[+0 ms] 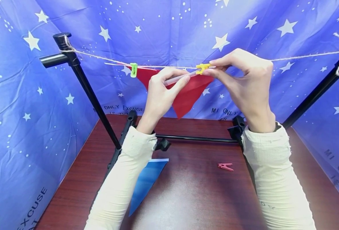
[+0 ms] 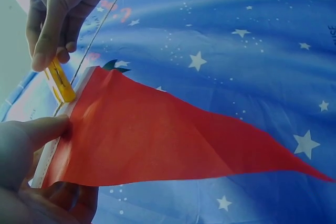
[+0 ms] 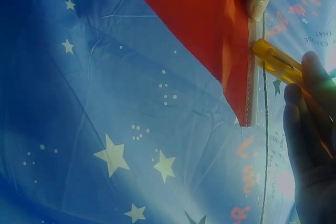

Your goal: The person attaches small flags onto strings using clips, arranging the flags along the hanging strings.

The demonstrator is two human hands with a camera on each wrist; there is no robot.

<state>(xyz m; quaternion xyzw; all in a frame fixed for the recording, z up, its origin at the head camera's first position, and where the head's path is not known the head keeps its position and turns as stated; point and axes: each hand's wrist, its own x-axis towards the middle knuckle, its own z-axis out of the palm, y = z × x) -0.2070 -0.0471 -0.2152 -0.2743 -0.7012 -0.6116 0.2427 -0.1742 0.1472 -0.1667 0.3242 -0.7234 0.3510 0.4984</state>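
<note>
A red triangular pennant [image 1: 184, 95] with a white top edge hangs along a thin string [image 1: 96, 57]. Its left end is held to the string by a green clothespin [image 1: 133, 70]. My left hand [image 1: 165, 88] pinches the white edge between thumb and fingers, as the left wrist view also shows. With thumb and fingertips, my right hand [image 1: 245, 83] grips a yellow clothespin [image 1: 203, 68]. The clothespin's tip [image 3: 261, 47] is at the pennant's white edge and the string, near its right end. Whether its jaws have clamped both, I cannot tell.
Black poles [image 1: 84, 86] carry the string, tied at both ends. A blue pennant [image 1: 147, 179] lies on the brown table [image 1: 192, 198], partly behind the left sleeve. A pink clothespin [image 1: 225, 167] lies farther right. A blue starry cloth [image 1: 163, 35] surrounds the table.
</note>
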